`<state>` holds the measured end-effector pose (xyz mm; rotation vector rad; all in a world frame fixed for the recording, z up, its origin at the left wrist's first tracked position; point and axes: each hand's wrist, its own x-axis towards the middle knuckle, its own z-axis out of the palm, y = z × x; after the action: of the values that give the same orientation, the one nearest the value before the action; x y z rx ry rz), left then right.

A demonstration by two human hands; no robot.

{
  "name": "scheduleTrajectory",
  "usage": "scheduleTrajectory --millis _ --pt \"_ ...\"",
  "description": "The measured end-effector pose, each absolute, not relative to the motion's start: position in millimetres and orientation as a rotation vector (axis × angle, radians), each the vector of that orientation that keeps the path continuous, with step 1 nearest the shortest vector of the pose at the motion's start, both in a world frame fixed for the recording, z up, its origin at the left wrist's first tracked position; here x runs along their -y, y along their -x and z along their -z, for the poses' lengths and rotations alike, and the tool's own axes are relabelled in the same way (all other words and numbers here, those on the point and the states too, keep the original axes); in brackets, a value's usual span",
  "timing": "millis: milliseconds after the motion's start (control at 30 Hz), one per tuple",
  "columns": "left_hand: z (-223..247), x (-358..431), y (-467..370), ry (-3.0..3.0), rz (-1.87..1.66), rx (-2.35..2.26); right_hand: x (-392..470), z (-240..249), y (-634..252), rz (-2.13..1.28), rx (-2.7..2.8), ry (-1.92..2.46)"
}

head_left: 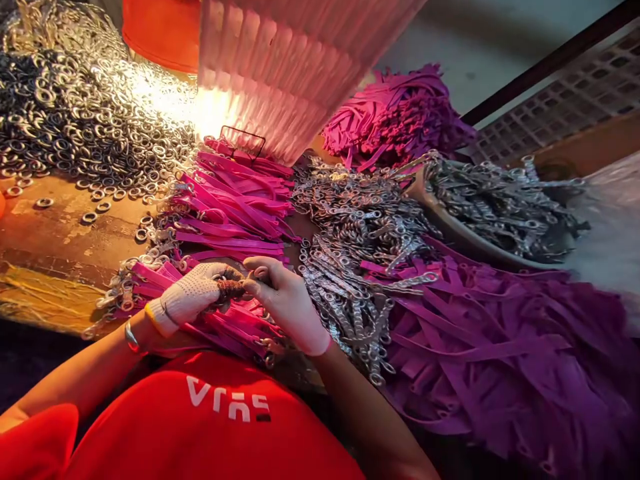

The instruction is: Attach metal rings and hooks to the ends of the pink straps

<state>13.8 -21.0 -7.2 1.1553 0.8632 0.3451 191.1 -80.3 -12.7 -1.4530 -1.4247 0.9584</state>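
Note:
My left hand, in a white dotted knit glove with dark, worn fingertips, is closed in a pinch. My right hand, in a thin white glove with soiled tips, pinches beside it, and the fingertips of both meet. What lies between them is too small to make out. Below and behind the hands lie bright pink straps with metal pieces at their left ends. Just right of my right hand is a heap of silvery twisted metal links with ringed ends.
A large pile of metal rings covers the back left of the wooden table. Purple straps spread at right, under a tub of metal links. More pink straps lie behind. A corrugated translucent sheet hangs beside an orange-red container.

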Motion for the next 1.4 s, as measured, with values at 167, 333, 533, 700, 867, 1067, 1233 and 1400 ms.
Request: scheduleTrajectory --millis 167,333,533,700,867,1067,1233,1400 --pt "2.7 27.3 -27.5 -1.116 -0.391 -0.856 89.2 15.4 -203.9 -0.917 1.433 1.495" --pt "-2.4 28.3 -33.0 -1.221 -0.421 -0.926 99.7 15.7 -225.6 -0.868 1.601 1.593" --pt "9.7 29.9 -46.2 -1.158 -0.378 -0.887 98.2 20.6 -220.4 -0.636 1.877 1.57" --pt "20.4 28.9 -51.6 -0.895 -0.37 -0.889 105.8 24.2 -208.9 -0.138 2.11 1.794" --pt "15.8 23.1 -57.0 -0.876 -0.334 -0.872 114.0 29.6 -214.2 -0.496 1.869 1.748" --pt "6.3 -22.5 -82.2 -1.554 -0.294 -0.944 74.7 43.6 -257.8 -0.608 1.271 1.828" --pt "20.5 -65.3 -136.5 -1.994 -0.428 -1.038 48.5 47.7 -278.4 -0.453 1.218 1.882" --pt "49.4 -63.9 -169.2 -1.945 -0.425 -1.034 70.2 41.3 -271.3 -0.47 1.187 1.874"
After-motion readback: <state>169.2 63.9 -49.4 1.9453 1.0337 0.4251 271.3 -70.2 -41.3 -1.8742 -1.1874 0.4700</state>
